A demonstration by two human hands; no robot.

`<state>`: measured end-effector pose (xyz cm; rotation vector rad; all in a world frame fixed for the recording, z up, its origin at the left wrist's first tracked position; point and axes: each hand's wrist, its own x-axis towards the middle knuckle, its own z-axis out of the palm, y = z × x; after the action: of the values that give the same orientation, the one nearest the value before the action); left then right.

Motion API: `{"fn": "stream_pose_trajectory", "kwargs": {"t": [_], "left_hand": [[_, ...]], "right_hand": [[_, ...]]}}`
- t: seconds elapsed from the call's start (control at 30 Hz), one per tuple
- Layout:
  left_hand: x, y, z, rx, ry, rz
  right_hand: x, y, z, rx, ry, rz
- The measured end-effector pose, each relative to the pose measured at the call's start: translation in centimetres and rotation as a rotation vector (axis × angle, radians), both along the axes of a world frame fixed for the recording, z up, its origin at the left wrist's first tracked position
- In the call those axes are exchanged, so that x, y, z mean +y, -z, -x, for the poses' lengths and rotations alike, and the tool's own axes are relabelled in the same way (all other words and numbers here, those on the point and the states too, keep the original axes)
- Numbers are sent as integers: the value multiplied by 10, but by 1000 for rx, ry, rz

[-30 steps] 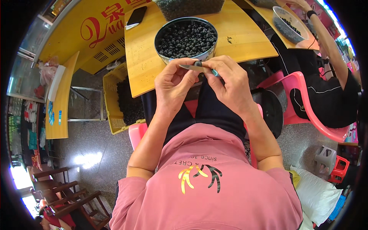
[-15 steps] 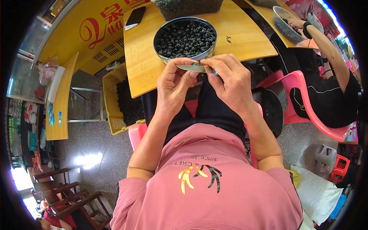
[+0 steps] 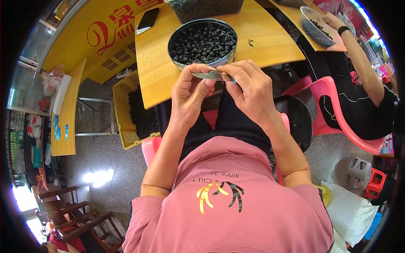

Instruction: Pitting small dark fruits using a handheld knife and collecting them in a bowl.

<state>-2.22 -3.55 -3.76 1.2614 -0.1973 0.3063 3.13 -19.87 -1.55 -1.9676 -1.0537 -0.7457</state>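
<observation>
Just in front of the near rim of the bowl, my two hands meet over my lap. In my right hand is a small knife, its greenish handle mostly covered by my fingers and its blade pointing left. The fingers of my left hand are closed in a pinch at the blade. Between them is a small dark round fruit, mostly hidden behind the blade and fingertips. The bowl is full of similar small blackish round fruits, several showing pale ring marks.
Beyond the bowl on the wooden table stands a clear tub of dark pieces; a phone lies left. A yellow crate sits below. At right, a person's hand is by a clear bowl, near a pink chair.
My hands and the knife have shifted very slightly left, with the grips unchanged. The other person's hand has moved to the right at the clear bowl.
</observation>
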Motion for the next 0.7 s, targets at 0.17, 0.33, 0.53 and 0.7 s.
{"fn": "stream_pose_trajectory", "kwargs": {"t": [0.17,0.33,0.53,0.7], "left_hand": [[-1,-4,5,-4,67,82],[-3,0,4,76,-45,109],[-1,4,5,-45,-110,13],[9,4,12,-70,-86,7]], "right_hand": [[-3,13,-13,-14,196,91],[-2,7,-4,617,-102,-326],[10,-8,12,1013,-504,-516],[14,-1,17,1282,-473,-633]]}}
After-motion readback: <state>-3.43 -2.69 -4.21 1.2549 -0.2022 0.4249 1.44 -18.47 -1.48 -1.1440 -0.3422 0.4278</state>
